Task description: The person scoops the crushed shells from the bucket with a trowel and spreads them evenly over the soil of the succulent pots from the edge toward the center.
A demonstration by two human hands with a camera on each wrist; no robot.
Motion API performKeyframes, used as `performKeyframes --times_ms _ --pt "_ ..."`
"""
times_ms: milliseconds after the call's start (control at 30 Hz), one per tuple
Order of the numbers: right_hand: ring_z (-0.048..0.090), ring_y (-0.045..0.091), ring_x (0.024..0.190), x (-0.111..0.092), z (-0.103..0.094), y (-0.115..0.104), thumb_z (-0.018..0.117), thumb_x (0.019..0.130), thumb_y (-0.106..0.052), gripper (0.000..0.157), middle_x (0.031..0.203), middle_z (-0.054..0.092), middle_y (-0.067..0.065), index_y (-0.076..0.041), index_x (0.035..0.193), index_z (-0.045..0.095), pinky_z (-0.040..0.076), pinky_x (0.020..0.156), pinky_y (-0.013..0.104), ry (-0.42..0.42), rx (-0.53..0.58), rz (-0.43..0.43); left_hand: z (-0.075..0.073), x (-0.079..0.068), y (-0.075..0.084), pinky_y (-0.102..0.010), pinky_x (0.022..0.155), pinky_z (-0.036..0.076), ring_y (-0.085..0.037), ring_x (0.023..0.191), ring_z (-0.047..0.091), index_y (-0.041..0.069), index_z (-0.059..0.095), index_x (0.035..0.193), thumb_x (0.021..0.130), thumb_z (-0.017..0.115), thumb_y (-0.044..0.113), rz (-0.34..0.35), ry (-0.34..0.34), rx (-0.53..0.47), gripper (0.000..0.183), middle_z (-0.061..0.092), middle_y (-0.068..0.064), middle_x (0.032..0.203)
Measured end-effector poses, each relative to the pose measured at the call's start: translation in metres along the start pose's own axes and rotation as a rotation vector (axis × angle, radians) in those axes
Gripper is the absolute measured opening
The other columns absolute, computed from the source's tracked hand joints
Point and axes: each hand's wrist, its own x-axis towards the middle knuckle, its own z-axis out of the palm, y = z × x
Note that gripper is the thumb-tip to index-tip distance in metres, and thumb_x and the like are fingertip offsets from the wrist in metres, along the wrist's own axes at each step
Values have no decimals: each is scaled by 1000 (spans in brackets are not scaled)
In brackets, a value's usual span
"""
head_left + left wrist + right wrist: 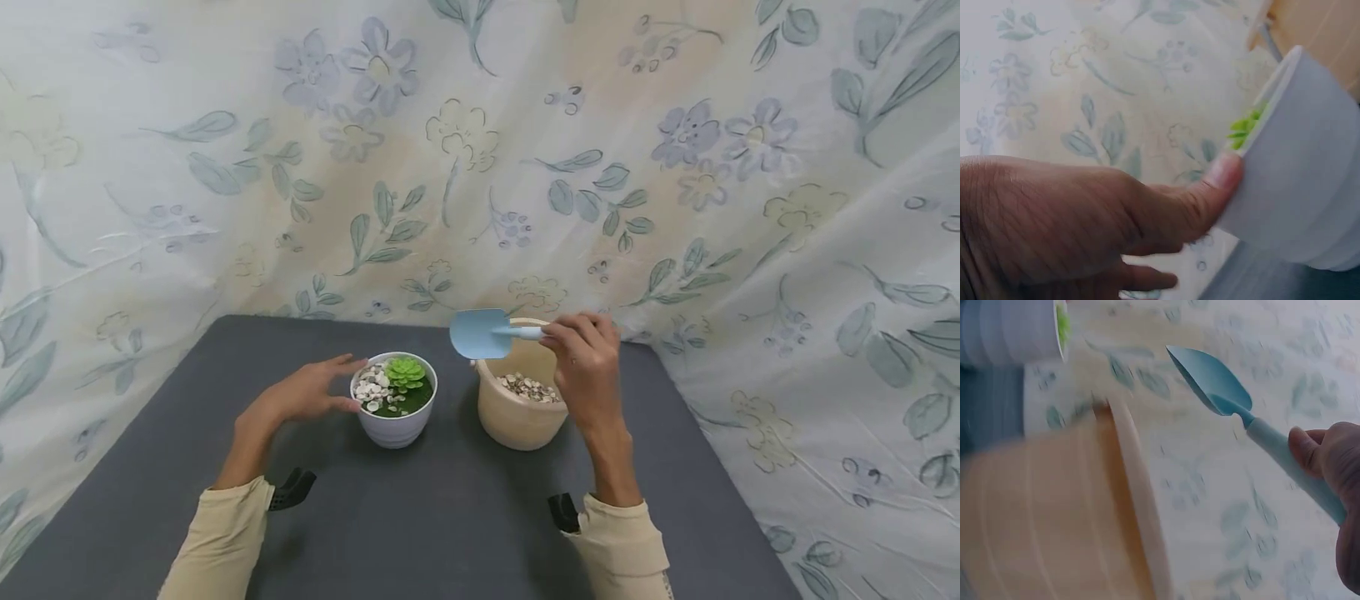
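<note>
My right hand [588, 367] grips the pale handle of a small blue trowel [480, 333], held above the rim of a beige bucket [521, 425]. No stones show on the trowel's blade. Small pebbles [529, 387] lie in the bottom of the bucket. To its left stands a white plant pot [396, 432] holding a green succulent [406, 374], green moss-like cover and whitish stones [371, 387] on the left side. My left hand [306, 390] is at the pot's left side with fingers extended; in the left wrist view its thumb [1225, 172] meets the rim.
Both containers stand on a dark grey table [405, 517], the bucket to the right of the pot. A floral curtain [480, 150] hangs behind the table and along its sides. Dark straps [292, 489] sit at both wrists.
</note>
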Motion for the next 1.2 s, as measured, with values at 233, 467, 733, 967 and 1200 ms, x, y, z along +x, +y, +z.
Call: performKeyframes --times_ms 233,467,733,967,1200 --pt "58 41 96 -7 -37 42 81 86 1 9 94 74 21 6 93 79 41 89 56 -52 -117 109 3 4 28 -74 112 40 -58 149 36 5 29 165 97 73 45 45 181 -66 90 26 -34 168" --pt "55 42 95 -16 -48 61 82 85 2 9 95 74 22 6 92 79 36 83 56 -101 -193 141 25 30 87 -66 119 40 -44 157 34 17 30 167 97 72 47 170 307 -130 87 26 -17 174" --pt "55 42 94 -17 -41 65 83 83 4 8 90 74 19 3 89 79 38 84 59 -134 -213 123 45 59 114 -65 115 45 -46 154 39 16 34 165 94 76 48 208 294 -157 89 27 -17 173" --pt "58 41 97 -15 -26 67 83 83 -2 8 91 74 17 0 91 80 43 88 59 -267 -292 172 62 82 128 -57 116 47 -45 153 39 -1 36 161 93 77 47 239 288 -136 93 25 -26 171" --pt "57 39 96 -18 -14 71 85 82 -3 8 88 74 17 -1 89 81 43 88 57 -423 -353 223 75 92 137 -54 116 48 -45 152 39 -7 40 156 93 78 45 266 284 -127 90 22 -29 170"
